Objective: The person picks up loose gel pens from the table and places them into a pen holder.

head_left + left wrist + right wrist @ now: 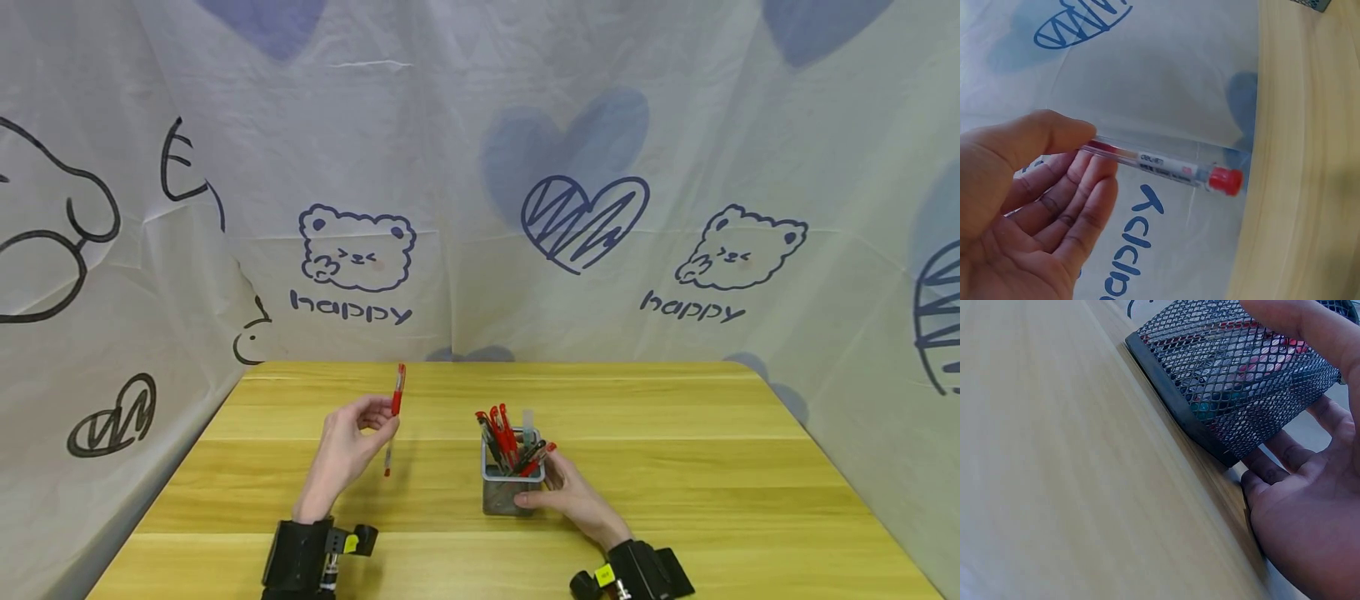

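Observation:
A clear-barrelled pen (1166, 167) with red ends is pinched between the thumb and fingers of my left hand (348, 446). It stands nearly upright above the table in the head view, its red cap (401, 375) uppermost. To the right, a dark mesh pen holder (504, 497) is on the table, with several red and black pens (506, 433) leaning in it. My right hand (573, 500) grips this holder from its right side, thumb in front. The right wrist view shows the fingers (1288, 450) against the mesh; some fingertips are hidden behind it.
The wooden table (712, 467) runs back to a pale cloth (465, 167) printed with hearts and bears, which hangs behind it and on both sides. Each wrist wears a black strap with a small camera (365, 540).

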`<state>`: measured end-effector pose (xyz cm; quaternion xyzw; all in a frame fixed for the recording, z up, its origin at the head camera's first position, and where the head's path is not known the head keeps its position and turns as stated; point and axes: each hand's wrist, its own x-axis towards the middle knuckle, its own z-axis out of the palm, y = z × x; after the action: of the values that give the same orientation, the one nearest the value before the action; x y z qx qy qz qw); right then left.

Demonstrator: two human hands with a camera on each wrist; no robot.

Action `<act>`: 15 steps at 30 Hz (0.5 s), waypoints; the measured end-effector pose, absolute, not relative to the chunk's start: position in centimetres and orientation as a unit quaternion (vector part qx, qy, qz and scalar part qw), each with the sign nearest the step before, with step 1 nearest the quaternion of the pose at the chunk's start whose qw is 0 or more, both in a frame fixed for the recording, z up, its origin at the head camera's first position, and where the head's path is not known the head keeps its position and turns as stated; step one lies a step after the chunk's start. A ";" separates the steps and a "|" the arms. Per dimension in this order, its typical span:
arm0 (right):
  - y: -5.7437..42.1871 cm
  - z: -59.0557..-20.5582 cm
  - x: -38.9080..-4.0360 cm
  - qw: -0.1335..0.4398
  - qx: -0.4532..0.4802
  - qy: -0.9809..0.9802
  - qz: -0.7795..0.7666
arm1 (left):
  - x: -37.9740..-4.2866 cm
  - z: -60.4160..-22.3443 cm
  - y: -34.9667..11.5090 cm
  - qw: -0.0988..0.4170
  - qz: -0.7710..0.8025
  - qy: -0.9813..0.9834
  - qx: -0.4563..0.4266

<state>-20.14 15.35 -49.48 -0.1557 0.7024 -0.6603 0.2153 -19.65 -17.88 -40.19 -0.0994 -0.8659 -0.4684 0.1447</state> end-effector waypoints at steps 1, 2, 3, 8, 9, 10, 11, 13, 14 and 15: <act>15.4 -49.5 -20.1 0.216 -0.155 0.702 -0.660 | -19.6 -40.2 -17.8 0.149 -0.471 -0.864 -0.099; 15.4 -49.6 -20.1 0.214 -0.154 0.702 -0.661 | -19.6 -40.1 -17.7 0.154 -0.472 -0.862 -0.100; 15.4 -49.6 -20.1 0.213 -0.153 0.702 -0.662 | -19.6 -40.1 -17.6 0.159 -0.475 -0.860 -0.101; 15.4 -49.6 -20.1 0.210 -0.150 0.702 -0.664 | -19.5 -40.1 -17.2 0.183 -0.492 -0.844 -0.115; 15.5 -49.6 -20.1 0.210 -0.149 0.702 -0.664 | -19.5 -40.1 -17.1 0.185 -0.498 -0.839 -0.117; 15.5 -49.7 -20.1 0.210 -0.148 0.701 -0.665 | -19.5 -40.1 -17.0 0.188 -0.503 -0.835 -0.119; 15.5 -49.7 -20.1 0.210 -0.148 0.701 -0.665 | -19.4 -40.0 -16.9 0.191 -0.508 -0.831 -0.119; 15.5 -49.7 -20.2 0.211 -0.148 0.701 -0.666 | -19.3 -39.9 -16.7 0.199 -0.518 -0.823 -0.120; 15.5 -49.7 -20.2 0.211 -0.148 0.700 -0.666 | -19.3 -39.9 -16.6 0.204 -0.524 -0.818 -0.120; 15.5 -49.7 -20.2 0.212 -0.148 0.700 -0.666 | -19.3 -39.8 -16.5 0.210 -0.530 -0.813 -0.120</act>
<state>-20.20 15.51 -49.70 -0.1484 0.6998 -0.6659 0.2116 -19.29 -16.55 -39.84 -0.1203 -0.8129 -0.5299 0.2098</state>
